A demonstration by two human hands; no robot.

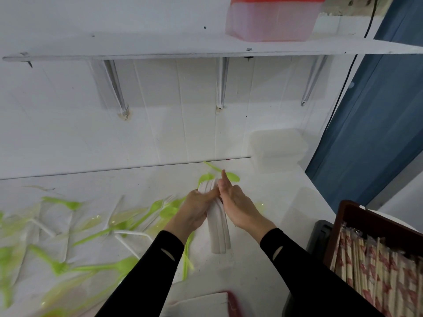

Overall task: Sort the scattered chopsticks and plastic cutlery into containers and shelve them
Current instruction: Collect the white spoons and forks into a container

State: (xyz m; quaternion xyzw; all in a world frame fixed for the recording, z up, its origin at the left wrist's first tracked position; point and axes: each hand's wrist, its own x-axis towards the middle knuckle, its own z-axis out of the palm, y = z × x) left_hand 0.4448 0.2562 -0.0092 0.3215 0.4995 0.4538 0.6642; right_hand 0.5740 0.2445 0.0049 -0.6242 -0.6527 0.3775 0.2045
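My left hand point(196, 209) grips a stacked bundle of white plastic cutlery point(218, 232) above the white counter point(274, 202). My right hand point(238, 207) presses against the right side of the bundle, index finger pointing up. Green plastic forks and spoons point(96, 234) and a few white pieces point(128, 234) lie scattered over the counter's left half. A dark wooden box point(338, 225) at the right holds many wrapped chopsticks point(384, 271).
A white shelf point(183, 51) on brackets runs overhead, carrying a pink container with a red lid point(270, 21). Clear plastic containers point(279, 149) are stacked at the counter's back right. A white container with a red edge point(206, 303) sits near the bottom. A blue curtain point(370, 133) hangs at right.
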